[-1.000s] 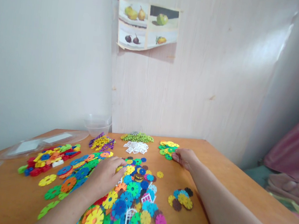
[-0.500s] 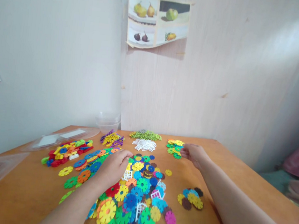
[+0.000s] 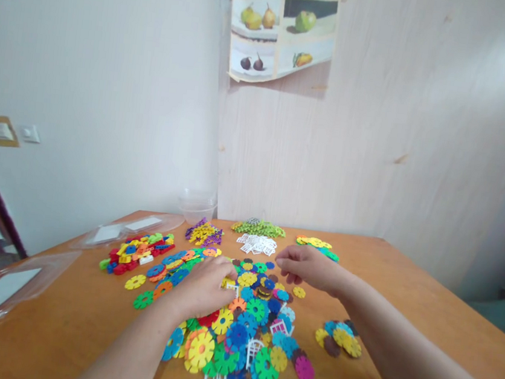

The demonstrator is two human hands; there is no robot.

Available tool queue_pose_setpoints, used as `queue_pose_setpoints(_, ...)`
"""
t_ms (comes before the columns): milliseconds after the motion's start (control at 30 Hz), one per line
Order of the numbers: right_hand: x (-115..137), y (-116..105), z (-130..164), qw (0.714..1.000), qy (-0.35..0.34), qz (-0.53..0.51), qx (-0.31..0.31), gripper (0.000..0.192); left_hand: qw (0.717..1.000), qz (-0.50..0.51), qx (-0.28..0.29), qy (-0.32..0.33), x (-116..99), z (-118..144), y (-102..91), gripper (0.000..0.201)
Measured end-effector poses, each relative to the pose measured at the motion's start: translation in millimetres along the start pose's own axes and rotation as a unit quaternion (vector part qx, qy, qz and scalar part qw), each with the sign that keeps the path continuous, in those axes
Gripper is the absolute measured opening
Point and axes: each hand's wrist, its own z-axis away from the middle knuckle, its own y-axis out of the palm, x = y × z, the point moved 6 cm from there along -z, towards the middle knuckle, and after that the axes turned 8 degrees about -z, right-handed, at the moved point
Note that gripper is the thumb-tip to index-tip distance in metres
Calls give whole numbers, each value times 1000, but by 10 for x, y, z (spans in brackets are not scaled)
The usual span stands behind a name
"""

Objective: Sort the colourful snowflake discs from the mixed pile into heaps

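**Hands over the big heap of plastic flower discs**

I am pressing my left hand [image 3: 205,284] palm-down, fingers curled, on the heap of flat multicoloured plastic flower discs [image 3: 241,328] mid-table. My right hand [image 3: 305,267] is hovering above the heap's far edge, fingers loosely bent; whether it grips anything, I cannot tell. No readable writing.

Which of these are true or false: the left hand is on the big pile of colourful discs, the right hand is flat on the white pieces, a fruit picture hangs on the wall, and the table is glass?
1. The left hand rests on the big pile of colourful discs. True.
2. The right hand lies flat on the white pieces. False: it hovers nearer, above the pile's far edge.
3. A fruit picture hangs on the wall. True.
4. The table is glass. False: it is orange-brown wood.
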Motion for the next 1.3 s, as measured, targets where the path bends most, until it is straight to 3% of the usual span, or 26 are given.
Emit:
queue_pose_setpoints(400, 65, 233, 33, 998, -31, 49, 13, 23, 999, 33, -6, -6, 31, -6, -11, 15)
queue_pose_setpoints(667, 122, 546, 66, 998, -42, 19, 36, 19, 976, 207, 9, -62, -39, -1, -55, 12)
queue_pose_setpoints(933, 73, 754, 42, 997, -52, -64, -8, 15, 935, 349, 21, -53, -139, -23, 59, 19)
queue_pose_setpoints(1100, 4, 598, -5, 995, -34, -76, -61, 11, 949, 311, 1, -48, -75, -43, 58, 21)
queue_pose_setpoints(1300, -133, 81, -245, 985, 20, -37, -168, 7, 989, 93, -68, -93, 146, -31, -147, 14)
